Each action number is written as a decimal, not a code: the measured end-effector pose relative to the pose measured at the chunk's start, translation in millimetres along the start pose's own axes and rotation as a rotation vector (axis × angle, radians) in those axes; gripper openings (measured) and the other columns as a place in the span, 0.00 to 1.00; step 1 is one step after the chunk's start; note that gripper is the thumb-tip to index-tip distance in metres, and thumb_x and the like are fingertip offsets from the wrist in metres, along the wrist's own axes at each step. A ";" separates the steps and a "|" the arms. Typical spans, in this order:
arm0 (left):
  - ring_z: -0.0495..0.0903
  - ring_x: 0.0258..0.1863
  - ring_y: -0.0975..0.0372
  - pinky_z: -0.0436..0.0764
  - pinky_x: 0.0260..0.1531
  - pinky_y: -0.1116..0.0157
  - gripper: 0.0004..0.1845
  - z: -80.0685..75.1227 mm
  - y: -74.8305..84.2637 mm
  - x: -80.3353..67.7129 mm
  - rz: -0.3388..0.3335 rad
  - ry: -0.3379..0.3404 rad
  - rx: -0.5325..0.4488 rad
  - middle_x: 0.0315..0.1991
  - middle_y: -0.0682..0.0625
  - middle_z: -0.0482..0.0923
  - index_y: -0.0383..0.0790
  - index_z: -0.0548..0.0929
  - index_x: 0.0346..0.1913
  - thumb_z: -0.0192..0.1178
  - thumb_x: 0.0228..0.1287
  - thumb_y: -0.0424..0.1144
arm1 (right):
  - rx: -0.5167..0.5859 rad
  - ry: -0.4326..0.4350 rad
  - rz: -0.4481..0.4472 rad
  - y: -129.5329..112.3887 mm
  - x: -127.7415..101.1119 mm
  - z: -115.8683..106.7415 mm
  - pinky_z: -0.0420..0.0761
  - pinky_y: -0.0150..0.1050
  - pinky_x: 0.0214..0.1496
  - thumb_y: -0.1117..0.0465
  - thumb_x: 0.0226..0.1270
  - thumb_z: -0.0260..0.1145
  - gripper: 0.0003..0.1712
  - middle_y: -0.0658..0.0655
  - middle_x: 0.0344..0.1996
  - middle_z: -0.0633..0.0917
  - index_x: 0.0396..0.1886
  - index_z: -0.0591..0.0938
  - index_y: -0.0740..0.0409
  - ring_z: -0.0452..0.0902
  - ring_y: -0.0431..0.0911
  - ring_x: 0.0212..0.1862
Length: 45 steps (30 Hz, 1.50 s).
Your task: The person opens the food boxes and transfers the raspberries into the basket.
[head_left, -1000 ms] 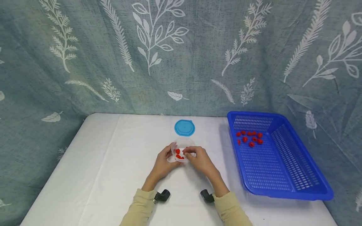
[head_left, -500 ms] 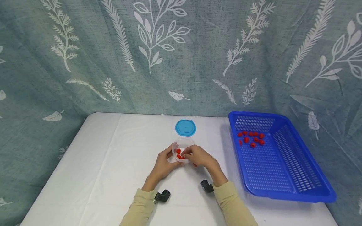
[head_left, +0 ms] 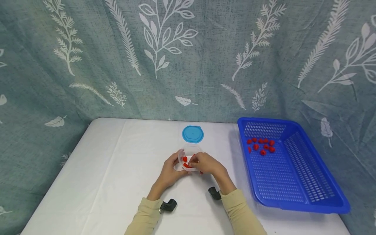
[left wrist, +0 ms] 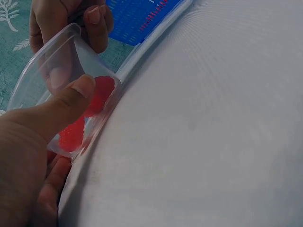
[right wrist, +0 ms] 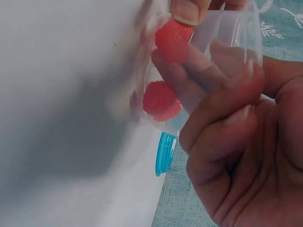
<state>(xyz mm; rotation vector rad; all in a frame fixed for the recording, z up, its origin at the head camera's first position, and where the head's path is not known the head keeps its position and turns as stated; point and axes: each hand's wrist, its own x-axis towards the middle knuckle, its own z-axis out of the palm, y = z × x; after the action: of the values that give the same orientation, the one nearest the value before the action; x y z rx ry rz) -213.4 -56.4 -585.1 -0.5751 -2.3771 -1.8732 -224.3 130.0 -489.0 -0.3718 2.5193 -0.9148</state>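
My left hand grips a small clear plastic tub, its thumb over the near side and fingers under the base. Inside lie several raspberries; one raspberry shows by the left thumb, and another raspberry is nearest the blue lid in the right wrist view. My right hand reaches over the rim, fingertips down among the berries. Seen through the wall, those fingertips overlap a raspberry; I cannot tell whether they pinch it. The right hand's other fingers are curled outside the tub.
A flat blue lid lies on the white table just behind the tub. At the right stands a large blue basket with several raspberries grouped at its back left. A patterned green curtain hangs behind the table.
My right hand's fingers have gone lower into the tub, down among the berries; a second ago they were by the rim with a raspberry. The left hand keeps its grip.
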 end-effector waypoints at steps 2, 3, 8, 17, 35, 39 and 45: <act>0.72 0.69 0.49 0.74 0.69 0.57 0.47 0.0 0.5 -0.1 0.003 0.003 -0.009 0.68 0.39 0.74 0.37 0.69 0.74 0.80 0.48 0.31 | 0.001 -0.006 -0.007 0.2 0.0 -0.5 0.74 0.30 0.20 0.65 0.72 0.65 0.06 0.54 0.32 0.86 0.39 0.87 0.61 0.71 0.42 0.18; 0.72 0.69 0.49 0.74 0.69 0.58 0.47 -0.2 0.9 0.0 0.001 0.003 -0.012 0.68 0.40 0.74 0.36 0.70 0.73 0.80 0.48 0.31 | 0.002 -0.011 -0.011 0.3 0.3 -0.8 0.74 0.30 0.20 0.66 0.71 0.65 0.05 0.53 0.31 0.85 0.38 0.86 0.61 0.71 0.42 0.19; 0.72 0.70 0.50 0.74 0.69 0.58 0.46 0.1 1.0 -0.1 -0.012 0.012 -0.026 0.67 0.41 0.75 0.35 0.71 0.72 0.80 0.47 0.28 | 0.027 -0.043 -0.014 0.0 1.9 -2.7 0.75 0.30 0.21 0.68 0.71 0.65 0.03 0.50 0.29 0.82 0.36 0.85 0.61 0.71 0.41 0.21; 0.70 0.70 0.41 0.72 0.69 0.50 0.46 1.2 14.1 -0.3 0.025 0.007 -0.056 0.67 0.28 0.71 0.23 0.67 0.71 0.76 0.47 0.21 | 0.001 -0.064 -0.025 1.0 3.7 -6.4 0.71 0.29 0.21 0.65 0.71 0.66 0.05 0.53 0.30 0.85 0.39 0.87 0.62 0.69 0.40 0.21; 0.72 0.67 0.39 0.73 0.68 0.47 0.42 -3.8 35.7 -4.4 0.037 0.024 -0.093 0.64 0.26 0.73 0.20 0.70 0.68 0.75 0.46 0.18 | 0.112 0.090 -0.128 15.5 7.0 5.0 0.79 0.34 0.41 0.63 0.71 0.66 0.06 0.50 0.33 0.86 0.35 0.87 0.59 0.77 0.43 0.39; 0.72 0.67 0.39 0.73 0.68 0.47 0.42 -3.9 35.4 -5.0 0.035 0.013 -0.090 0.64 0.26 0.73 0.20 0.69 0.68 0.74 0.48 0.18 | 0.153 0.147 -0.138 15.1 2.7 8.3 0.81 0.36 0.44 0.63 0.71 0.67 0.05 0.50 0.33 0.87 0.38 0.88 0.59 0.79 0.43 0.42; 0.72 0.68 0.40 0.73 0.68 0.50 0.43 1.1 12.4 -0.5 0.034 0.012 -0.062 0.65 0.29 0.73 0.23 0.69 0.70 0.75 0.48 0.19 | 0.166 0.228 -0.132 10.7 -8.8 5.2 0.79 0.37 0.44 0.61 0.69 0.70 0.06 0.50 0.32 0.87 0.38 0.88 0.59 0.79 0.43 0.42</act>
<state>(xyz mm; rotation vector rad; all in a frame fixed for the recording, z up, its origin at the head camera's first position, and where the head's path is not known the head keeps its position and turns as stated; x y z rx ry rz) -208.7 -53.0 -574.0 -0.6035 -2.2938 -1.9361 -215.2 138.6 -497.0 -0.4047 2.6214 -1.2730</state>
